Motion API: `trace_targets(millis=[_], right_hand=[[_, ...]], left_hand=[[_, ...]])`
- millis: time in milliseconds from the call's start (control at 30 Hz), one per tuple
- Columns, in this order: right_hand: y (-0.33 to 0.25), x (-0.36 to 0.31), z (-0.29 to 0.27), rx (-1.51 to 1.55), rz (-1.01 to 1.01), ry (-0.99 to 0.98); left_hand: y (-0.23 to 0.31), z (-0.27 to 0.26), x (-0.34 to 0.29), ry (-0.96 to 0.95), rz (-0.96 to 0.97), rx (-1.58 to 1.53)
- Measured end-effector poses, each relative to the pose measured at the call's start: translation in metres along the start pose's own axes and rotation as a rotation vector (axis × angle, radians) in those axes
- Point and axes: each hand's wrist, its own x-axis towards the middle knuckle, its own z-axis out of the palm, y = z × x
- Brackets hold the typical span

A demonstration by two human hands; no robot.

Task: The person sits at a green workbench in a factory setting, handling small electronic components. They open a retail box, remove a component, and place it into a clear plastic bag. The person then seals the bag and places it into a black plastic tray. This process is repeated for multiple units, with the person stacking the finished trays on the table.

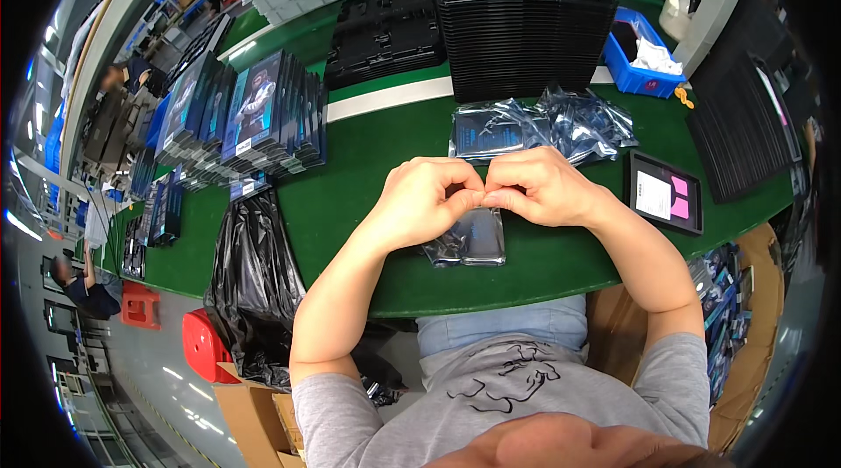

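My left hand [427,202] and my right hand [545,189] meet at their fingertips over the green worktop [350,170]. Both are closed in a pinch at the upper edge of a shiny grey plastic bag [482,243] with a dark, flat content. The bag's far part is hidden under my fingers, and how it is fastened cannot be made out. Just beyond my hands lies another filled shiny bag [491,131] with blue print. Crumpled shiny bags [583,124] are heaped to its right.
A tall stack of black trays [526,39] stands at the back. Stacked printed boxes [267,113] fill the left side. A blue bin [644,56] and a black tray with pink pieces [663,194] sit at right. A black plastic bag [254,266] hangs off the left edge.
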Motion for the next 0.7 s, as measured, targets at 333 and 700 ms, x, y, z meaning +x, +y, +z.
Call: trace_targets(millis=[333, 700], right_hand=[[-0.003, 0.001, 0.012, -0.277, -0.352, 0.313], [-0.001, 0.0, 0.008, -0.109, -0.19, 0.28]], left_hand=[[-0.013, 0.003, 0.001, -0.093, -0.041, -0.48], [-0.014, 0.009, 0.004, -0.064, -0.126, -0.707]])
